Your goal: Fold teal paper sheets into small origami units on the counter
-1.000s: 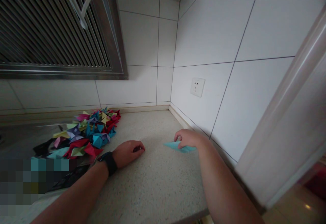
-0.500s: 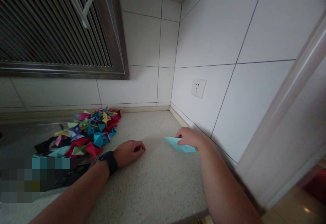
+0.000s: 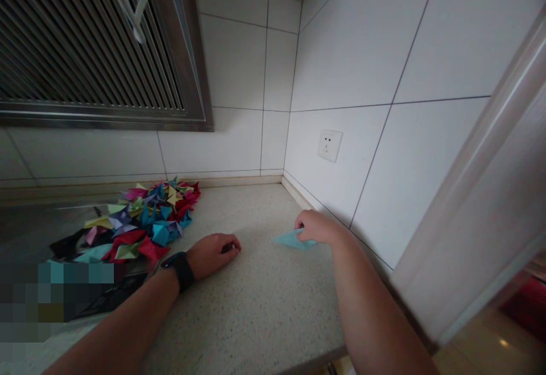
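My right hand (image 3: 318, 227) pinches a sheet of light-blue folding paper (image 3: 290, 239) just over the speckled countertop. The paper narrows to a point on its left, and part of it is hidden by my fingers and slightly blurred. To the left, my left hand (image 3: 216, 252) rests on the counter with its fingers curled in toward the thumb and nothing visible in them. A black watch (image 3: 182, 272) sits on that wrist. Beyond it, against the back wall, lies a heap of folded paper shapes (image 3: 160, 233) in red, blue, purple, yellow and green.
The pale countertop (image 3: 251, 306) ends in a front edge near my right forearm. Tiled walls meet at the back corner, with a socket (image 3: 330, 145) on the right one. A metal range hood (image 3: 106, 50) hangs upper left; a pale door frame (image 3: 473, 193) stands at right.
The light-blue paper has turned in my right hand and shows a narrower face, with its right end drawn in. My left hand keeps its pose. The whole view has shifted slightly.
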The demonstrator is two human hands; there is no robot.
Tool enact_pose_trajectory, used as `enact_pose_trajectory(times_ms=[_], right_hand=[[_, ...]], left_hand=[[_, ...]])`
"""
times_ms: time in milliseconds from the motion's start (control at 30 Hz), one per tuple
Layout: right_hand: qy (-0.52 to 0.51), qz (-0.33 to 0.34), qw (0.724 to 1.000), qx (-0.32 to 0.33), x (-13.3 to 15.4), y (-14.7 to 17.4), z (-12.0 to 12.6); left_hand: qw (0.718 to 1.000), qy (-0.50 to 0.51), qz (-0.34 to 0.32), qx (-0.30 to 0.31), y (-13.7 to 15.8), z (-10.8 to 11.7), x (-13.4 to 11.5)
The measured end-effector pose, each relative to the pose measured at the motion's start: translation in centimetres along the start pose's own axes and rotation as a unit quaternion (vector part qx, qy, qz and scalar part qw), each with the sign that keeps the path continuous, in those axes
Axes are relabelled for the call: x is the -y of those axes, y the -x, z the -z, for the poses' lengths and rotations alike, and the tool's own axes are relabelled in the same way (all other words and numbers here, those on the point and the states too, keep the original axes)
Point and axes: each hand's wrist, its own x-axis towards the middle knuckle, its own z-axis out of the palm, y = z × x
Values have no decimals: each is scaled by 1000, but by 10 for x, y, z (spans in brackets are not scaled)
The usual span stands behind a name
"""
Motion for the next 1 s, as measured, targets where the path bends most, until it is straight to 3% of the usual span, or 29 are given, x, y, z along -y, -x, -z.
enact_pose_trajectory(times_ms=[1000], right_hand=[[-39,-45,998,35,-12,6,2]], left_hand=[[1000,-1,-3,-3,0,0,2]])
